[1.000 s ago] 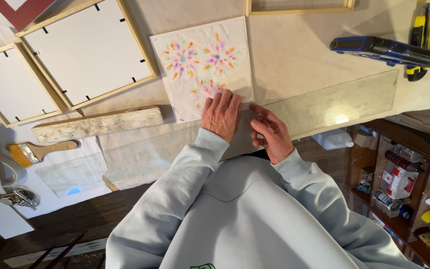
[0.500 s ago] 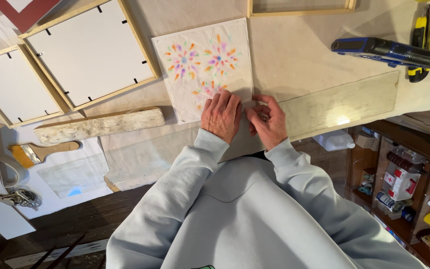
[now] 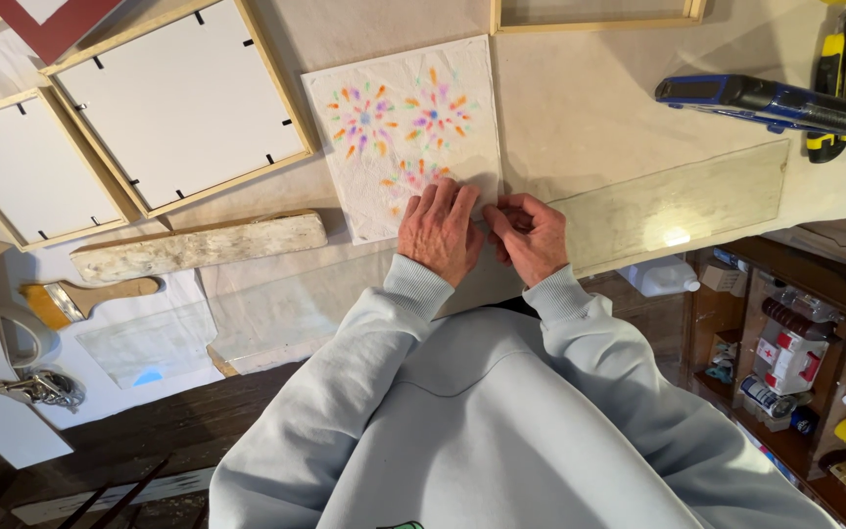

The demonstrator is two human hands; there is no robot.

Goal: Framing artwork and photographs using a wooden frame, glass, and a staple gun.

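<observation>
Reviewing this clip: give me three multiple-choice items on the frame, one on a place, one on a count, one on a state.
1. Where does the wooden-handled brush lie?
A. On the flower painting
B. Left of the hands, below the wooden block
C. On the shelves

2. How many pale wooden frames with white backing boards lie at upper left?
A. Two
B. Four
C. None

3. What is the left hand doing?
A. Lifting the brush
B. Hanging clear of the table
C. Resting flat on the flower painting

Key: 1 B, it lies under the wooden block; 2 A, large frame and smaller frame; 3 C, fingers lie on its lower edge beside the right hand.
</observation>
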